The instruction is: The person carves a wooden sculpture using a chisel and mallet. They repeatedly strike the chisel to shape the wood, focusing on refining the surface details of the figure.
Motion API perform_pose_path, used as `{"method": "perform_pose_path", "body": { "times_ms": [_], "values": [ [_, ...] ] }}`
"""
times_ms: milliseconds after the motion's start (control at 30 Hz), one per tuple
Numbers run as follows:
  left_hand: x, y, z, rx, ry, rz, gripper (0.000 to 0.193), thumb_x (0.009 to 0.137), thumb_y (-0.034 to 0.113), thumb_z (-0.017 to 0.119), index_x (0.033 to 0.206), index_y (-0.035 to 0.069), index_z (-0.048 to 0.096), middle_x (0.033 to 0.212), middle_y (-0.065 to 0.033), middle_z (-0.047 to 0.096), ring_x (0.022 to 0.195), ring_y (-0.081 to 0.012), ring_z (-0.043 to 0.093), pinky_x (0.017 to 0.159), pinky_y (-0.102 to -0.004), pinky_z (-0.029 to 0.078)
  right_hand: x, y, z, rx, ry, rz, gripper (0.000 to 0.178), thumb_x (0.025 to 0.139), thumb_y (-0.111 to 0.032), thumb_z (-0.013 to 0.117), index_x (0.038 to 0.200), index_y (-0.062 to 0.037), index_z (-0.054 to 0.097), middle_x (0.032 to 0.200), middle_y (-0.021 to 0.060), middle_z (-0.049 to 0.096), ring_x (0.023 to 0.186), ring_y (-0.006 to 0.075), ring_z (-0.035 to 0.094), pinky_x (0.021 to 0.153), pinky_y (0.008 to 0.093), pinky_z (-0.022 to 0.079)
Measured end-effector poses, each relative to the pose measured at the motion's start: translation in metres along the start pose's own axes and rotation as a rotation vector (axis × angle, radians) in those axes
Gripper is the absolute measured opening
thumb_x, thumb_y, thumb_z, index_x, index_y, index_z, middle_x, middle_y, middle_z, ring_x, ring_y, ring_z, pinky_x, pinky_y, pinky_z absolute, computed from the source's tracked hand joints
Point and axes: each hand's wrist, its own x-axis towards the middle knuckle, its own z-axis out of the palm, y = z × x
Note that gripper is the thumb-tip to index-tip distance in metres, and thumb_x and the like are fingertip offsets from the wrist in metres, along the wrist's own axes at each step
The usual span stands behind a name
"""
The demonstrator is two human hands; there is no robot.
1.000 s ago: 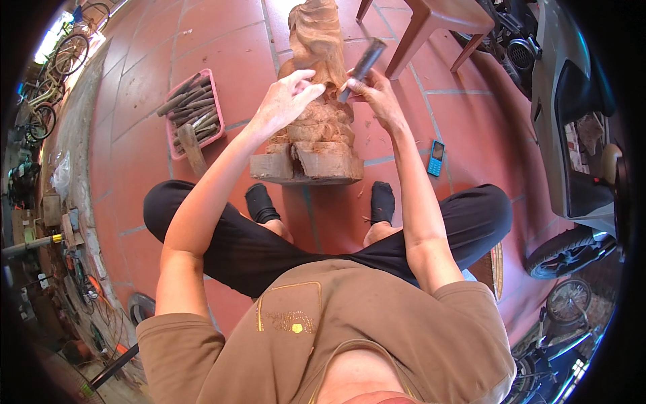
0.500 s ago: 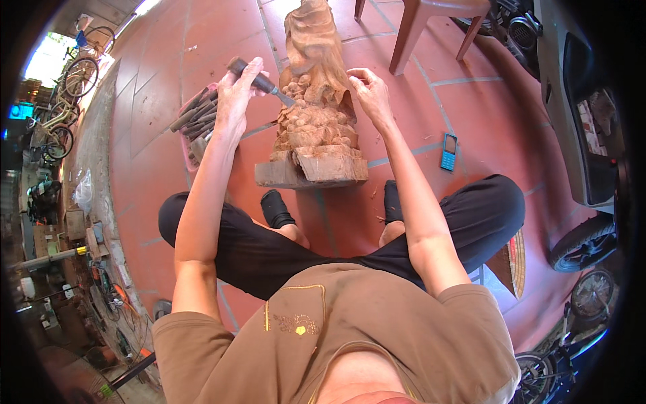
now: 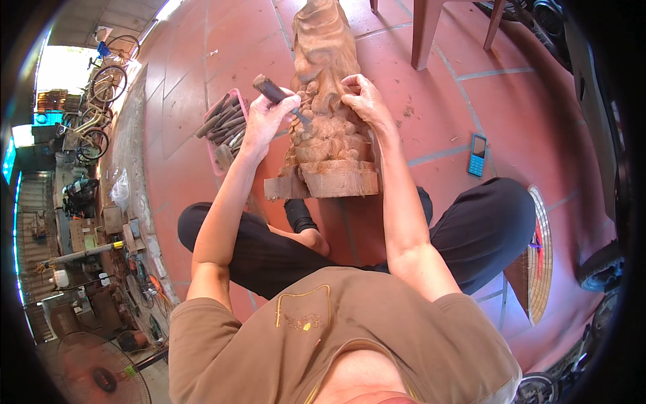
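Observation:
A brown wood carving, with flowing folds and rounded lumps, lies on the tiled floor in front of me, its flat cut base toward me. My left hand is closed round a chisel with a dark handle. The chisel slants down to the right, and its metal tip meets the lumpy part near the base. At the carving's right side is my right hand, its fingers bent and apart against the wood; it holds no tool that I can see.
A pink tray of several carving tools lies left of the carving. On the right are a blue phone and a woven conical hat. A brown plastic chair stands beyond. Bicycles and a fan are far left.
My right hand has come in from beside the carving to touch its side. The chisel remains in my left hand, its tip still on the lumpy part. The whole view has shifted somewhat.

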Motion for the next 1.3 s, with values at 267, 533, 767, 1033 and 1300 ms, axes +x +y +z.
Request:
{"method": "perform_pose_path", "body": {
  "times_ms": [267,533,767,1033,1300],
  "values": [
    [0.011,0.019,0.005,0.046,0.056,-0.007,0.022,0.087,0.009,0.070,0.104,0.001,0.058,0.086,-0.0061,0.066,0.071,-0.0104,0.062,0.063,-0.0249,0.050,-0.003,-0.012,-0.019,0.398,-0.010,0.128,0.028,0.084,-0.007,0.065,0.112,-0.0064,0.060,0.105,0.0039,0.062,0.095,0.0160,0.056,0.083,0.0320,0.047],
    [0.073,0.033,0.042,0.254,0.063,0.198,0.023,0.092,0.009,0.066,0.111,0.001,0.056,0.093,-0.0086,0.068,0.075,-0.0121,0.064,0.067,-0.0251,0.052,0.007,0.013,0.014,0.296,0.204,0.083,0.018,0.090,-0.010,0.058,0.104,-0.0022,0.066,0.097,0.0097,0.069,0.090,0.0179,0.063,0.082,0.0307,0.049],
    [0.111,0.002,0.068,0.578,0.026,0.341,0.030,0.092,0.017,0.068,0.111,0.000,0.054,0.086,-0.0071,0.068,0.073,-0.0144,0.065,0.069,-0.0293,0.054,0.005,0.020,0.014,0.324,0.215,0.071,0.020,0.090,-0.006,0.055,0.106,-0.0020,0.065,0.100,0.0118,0.070,0.094,0.0211,0.064,0.086,0.0323,0.048],
    [0.097,0.008,0.087,1.076,-0.093,0.557,0.038,0.089,0.025,0.071,0.108,-0.002,0.051,0.075,-0.0173,0.065,0.068,-0.0322,0.066,0.064,-0.0390,0.051,0.008,0.027,0.010,0.373,0.204,0.063,0.020,0.090,-0.006,0.054,0.106,-0.0015,0.065,0.101,0.0119,0.070,0.094,0.0207,0.064,0.086,0.0323,0.048],
    [0.085,0.030,0.081,0.949,-0.173,0.380,0.049,0.090,0.027,0.068,0.110,-0.012,0.046,0.071,-0.0256,0.062,0.070,-0.0416,0.065,0.062,-0.0451,0.051,0.003,0.018,0.006,0.440,0.169,0.101,0.019,0.090,-0.004,0.054,0.105,-0.0015,0.065,0.099,0.0119,0.069,0.094,0.0200,0.064,0.086,0.0323,0.048]
  ]
}}
